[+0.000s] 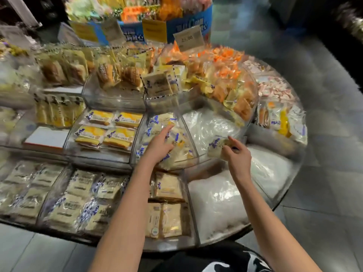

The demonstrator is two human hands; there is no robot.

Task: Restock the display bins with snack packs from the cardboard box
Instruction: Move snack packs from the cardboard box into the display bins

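A clear display bin in the middle tier holds several pale snack packs with blue print. My left hand lies flat on that pile with fingers straight. To the right, my right hand pinches one snack pack of the same kind, held over the neighbouring bin of white plastic bags. No cardboard box is in view.
Tiered clear bins surround these: yellow cake packs to the left, beige packs in the front row, orange packs behind. A price card stands at the back. White bags fill the front right bin. Grey tiled floor lies to the right.
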